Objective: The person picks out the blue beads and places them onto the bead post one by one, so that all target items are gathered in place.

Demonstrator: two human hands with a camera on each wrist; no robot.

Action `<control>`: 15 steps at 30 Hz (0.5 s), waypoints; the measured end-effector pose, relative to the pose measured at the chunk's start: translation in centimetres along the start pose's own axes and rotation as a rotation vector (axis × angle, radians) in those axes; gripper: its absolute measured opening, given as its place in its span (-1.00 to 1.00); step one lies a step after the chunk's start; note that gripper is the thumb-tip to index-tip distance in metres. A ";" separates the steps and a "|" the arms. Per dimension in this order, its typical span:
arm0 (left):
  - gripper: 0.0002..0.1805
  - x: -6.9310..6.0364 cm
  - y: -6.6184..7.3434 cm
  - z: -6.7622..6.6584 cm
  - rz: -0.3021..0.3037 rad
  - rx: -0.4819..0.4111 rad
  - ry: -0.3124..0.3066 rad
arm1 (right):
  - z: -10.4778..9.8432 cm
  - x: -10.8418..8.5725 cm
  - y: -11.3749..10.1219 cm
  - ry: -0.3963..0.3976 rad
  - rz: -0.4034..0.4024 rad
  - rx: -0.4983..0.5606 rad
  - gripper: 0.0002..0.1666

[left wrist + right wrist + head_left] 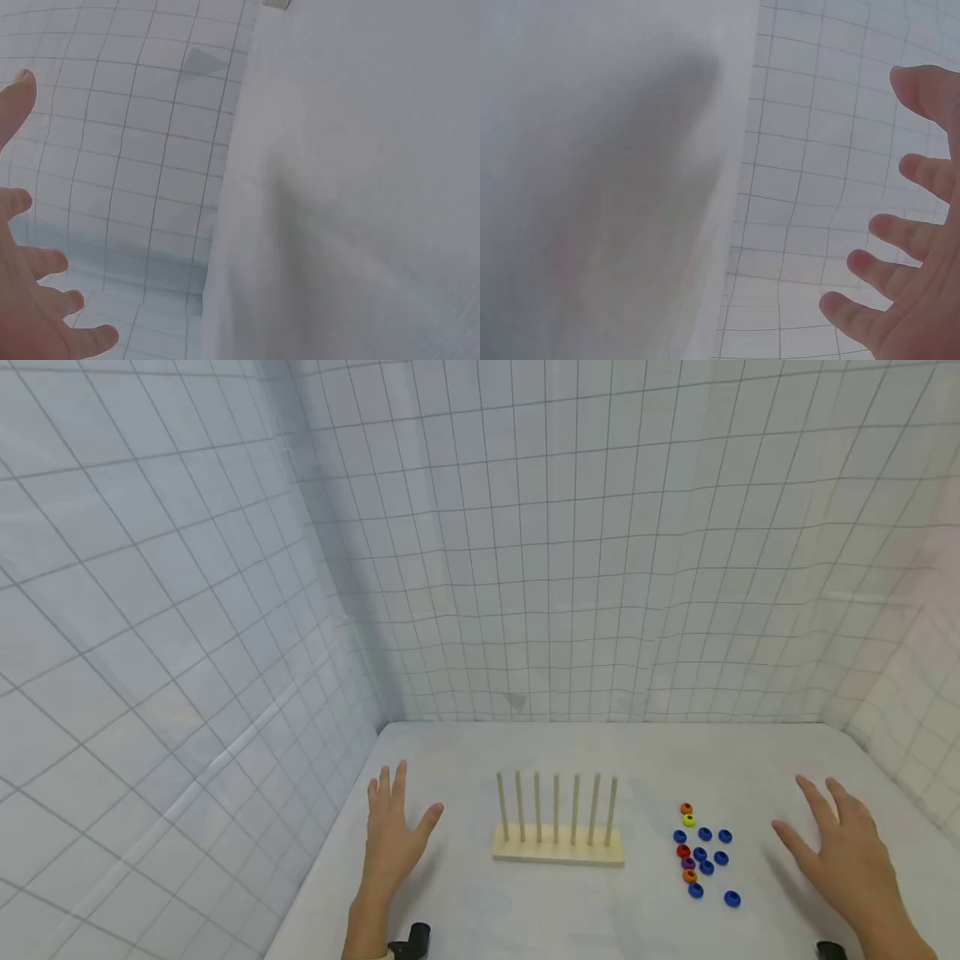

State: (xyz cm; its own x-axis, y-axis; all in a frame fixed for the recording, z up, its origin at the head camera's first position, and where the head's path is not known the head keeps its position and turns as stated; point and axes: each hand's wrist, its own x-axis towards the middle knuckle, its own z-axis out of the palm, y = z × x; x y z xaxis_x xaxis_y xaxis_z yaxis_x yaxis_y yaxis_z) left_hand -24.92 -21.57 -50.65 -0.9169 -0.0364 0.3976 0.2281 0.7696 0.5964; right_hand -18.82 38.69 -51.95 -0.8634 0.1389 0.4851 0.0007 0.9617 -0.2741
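Note:
My left hand (392,843) hovers over the left part of the white table, fingers spread and nothing in them. To its right stands a pale wooden rack (558,853) with a row of several upright bare pegs. Right of the rack lies a loose group of small ring-shaped beads: many blue ones (721,857), two orange (686,808), one yellow (688,820), one red (683,851) and one purple (687,863). Beyond the beads, my right hand (847,856) is held above the table, fingers apart and holding nothing. Both wrist views show spread fingers.
White sheeting with a grey grid (540,568) hangs behind the table (555,918) and along its left and right sides. Black wrist devices (418,937) show at the lower edge of the head view.

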 end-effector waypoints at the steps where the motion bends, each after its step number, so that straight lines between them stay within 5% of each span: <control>1: 0.03 0.0 0.2 0.1 -0.003 -0.052 -0.003 | -0.1 0.0 0.0 -0.002 -0.002 0.029 0.05; 7: -0.02 -0.4 1.7 1.1 -0.018 -0.295 -0.043 | -0.1 -0.1 0.1 -0.098 0.012 0.175 -0.04; 15: -0.09 -0.8 3.5 3.1 -0.004 -0.422 -0.179 | 0.7 -0.4 -0.2 -0.233 0.028 0.219 -0.09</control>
State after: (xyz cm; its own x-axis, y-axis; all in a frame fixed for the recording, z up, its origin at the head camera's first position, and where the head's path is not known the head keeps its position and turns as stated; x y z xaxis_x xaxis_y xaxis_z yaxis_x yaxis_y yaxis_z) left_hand -24.39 -16.89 -51.06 -0.9518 0.1004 0.2897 0.3035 0.4415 0.8444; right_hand -18.85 38.33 -52.63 -0.9568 0.0821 0.2790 -0.0613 0.8809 -0.4693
